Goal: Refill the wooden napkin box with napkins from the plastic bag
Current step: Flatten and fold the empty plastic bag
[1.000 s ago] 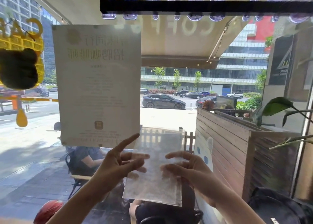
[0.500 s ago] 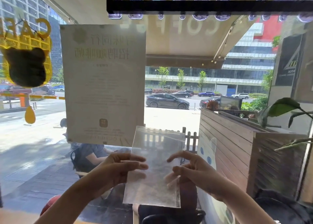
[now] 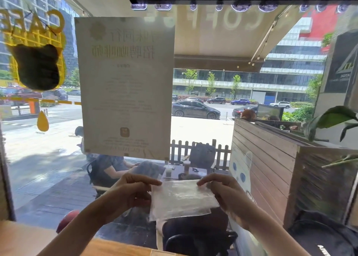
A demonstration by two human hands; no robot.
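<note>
Holding the plastic bag [image 3: 180,198] up in front of the window, both hands pinch it at its upper corners, so the step in hand looks like opening or flattening the bag rather than filling anything. The bag is clear and crinkled; whether any napkins are inside it I cannot tell, since it looks thin and nearly flat. The wooden napkin box is not in view, and only a strip of wooden surface [image 3: 120,249] shows below the bag.

The left hand [image 3: 128,192] is just left of the bag, thumb and fingers [image 3: 153,182] closed narrow on the bag's top left corner, forearm rising from below and to the left. The right hand [image 3: 226,194] mirrors it just right of the bag, fingers curled and pinching the top right corner, wrist bent inward. The bag hangs between them, tilted slightly, below the paper notice [image 3: 126,85] stuck on the glass.

The next move probably calls for looking down toward the surface, finding the box, and either drawing out whatever the bag contains or putting the bag aside if it is spent.
</note>
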